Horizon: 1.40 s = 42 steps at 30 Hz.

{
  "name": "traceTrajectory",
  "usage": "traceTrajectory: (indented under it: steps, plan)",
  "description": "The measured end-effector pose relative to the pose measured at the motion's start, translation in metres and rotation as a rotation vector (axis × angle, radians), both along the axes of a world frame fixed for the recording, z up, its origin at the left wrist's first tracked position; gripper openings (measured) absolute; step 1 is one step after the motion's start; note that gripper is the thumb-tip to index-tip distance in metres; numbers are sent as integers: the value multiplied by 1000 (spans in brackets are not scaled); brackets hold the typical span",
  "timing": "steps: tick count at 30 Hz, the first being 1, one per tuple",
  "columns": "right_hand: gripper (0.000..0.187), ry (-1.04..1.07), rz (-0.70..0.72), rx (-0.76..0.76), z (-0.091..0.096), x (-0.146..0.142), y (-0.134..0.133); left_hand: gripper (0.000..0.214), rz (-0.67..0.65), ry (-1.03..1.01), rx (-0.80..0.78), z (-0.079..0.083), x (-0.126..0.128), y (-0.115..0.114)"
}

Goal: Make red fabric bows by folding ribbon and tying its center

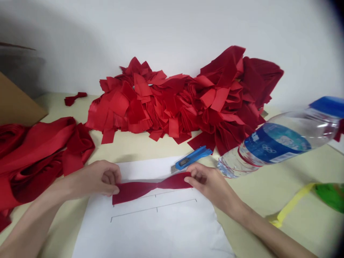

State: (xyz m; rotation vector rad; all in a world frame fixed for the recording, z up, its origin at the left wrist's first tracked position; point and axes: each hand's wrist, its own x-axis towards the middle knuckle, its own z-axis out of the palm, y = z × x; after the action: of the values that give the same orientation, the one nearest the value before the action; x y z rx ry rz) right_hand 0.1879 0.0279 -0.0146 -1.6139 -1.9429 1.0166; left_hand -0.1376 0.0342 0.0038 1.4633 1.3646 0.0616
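A dark red ribbon bow (139,190), pinched narrow at its middle, is stretched between my two hands. My left hand (104,179) grips its left end between thumb and fingers. Its right end is pinched by my right hand (200,177). Beneath the bow lies a white paper sheet (150,233) with two ruled lines that carry tick marks at their ends and middles. The bow runs just above the upper line. A blue utility knife (190,158) with its blade tip showing rests on the sheet's top edge, close to my right hand.
Behind the sheet is a large heap of red ribbon pieces (172,104) against the wall. Long red ribbon (40,150) lies folded at left, below a cardboard box (18,100). A small red bow (75,98) sits behind. A clear water bottle (274,143) and yellow ribbon (292,206) are at right.
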Motion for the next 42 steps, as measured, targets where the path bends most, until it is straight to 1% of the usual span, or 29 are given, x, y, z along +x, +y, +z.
traceTrajectory:
  steps: [3,8,11,13,17,20,22,25,28,31,34,37,39,42]
  plan:
    - [8,-13,16,13,-1,0,0,8,-16,36,25,2,-1,-2]
    - [9,-43,19,24,-4,0,0,8,30,63,61,3,0,-3]
    - [10,-69,32,13,-5,1,1,6,47,86,86,0,1,-3]
    - [9,-61,38,3,-6,1,1,6,35,98,103,-4,-1,-2]
    - [6,-21,32,-6,-5,1,1,8,6,101,117,-9,-4,-1]
    - [7,38,55,24,-3,3,1,12,-5,64,125,-7,-3,0]
    - [9,98,68,34,-2,6,2,14,-14,56,181,-5,-2,0]
    - [12,212,48,-31,-2,9,3,10,15,17,229,-4,-2,0]
    - [12,316,30,-133,-4,11,4,11,58,-23,162,-6,-4,1]
    - [17,342,28,-186,-3,10,4,13,65,-43,104,-7,-5,3]
    - [15,316,36,-179,0,9,5,15,104,-89,33,-7,-4,5]
    - [18,330,4,-165,2,9,4,10,149,-136,12,-3,-2,5]
    - [19,345,-18,-181,3,9,4,7,154,-167,-6,1,-1,4]
    - [18,350,-36,-173,8,11,5,5,131,-212,-77,8,1,1]
